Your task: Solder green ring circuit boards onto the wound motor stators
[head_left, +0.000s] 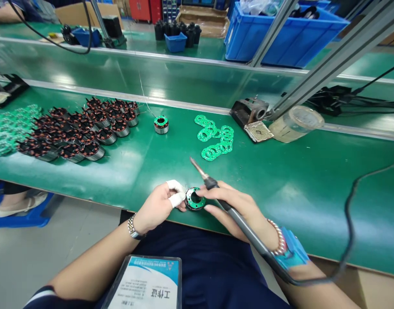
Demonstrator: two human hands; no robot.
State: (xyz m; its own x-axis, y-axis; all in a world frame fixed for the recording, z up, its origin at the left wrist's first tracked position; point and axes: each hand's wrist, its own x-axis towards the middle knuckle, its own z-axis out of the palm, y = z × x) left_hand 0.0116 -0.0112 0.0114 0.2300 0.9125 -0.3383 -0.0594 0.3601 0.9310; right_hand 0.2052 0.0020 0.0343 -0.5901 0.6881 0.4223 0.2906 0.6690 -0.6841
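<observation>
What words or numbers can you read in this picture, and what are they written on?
"工作证": big dark characters on the badge at the person's front.
Blue band on that badge: a row of small characters, too small to read surely.
Other lines on the badge: too small and blurred to read.
Green ring board by the hands: no marks I can read.
Nothing else is readable.

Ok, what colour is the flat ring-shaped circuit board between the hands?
Green; the ring-shaped circuit board shows best in the head view.
</observation>
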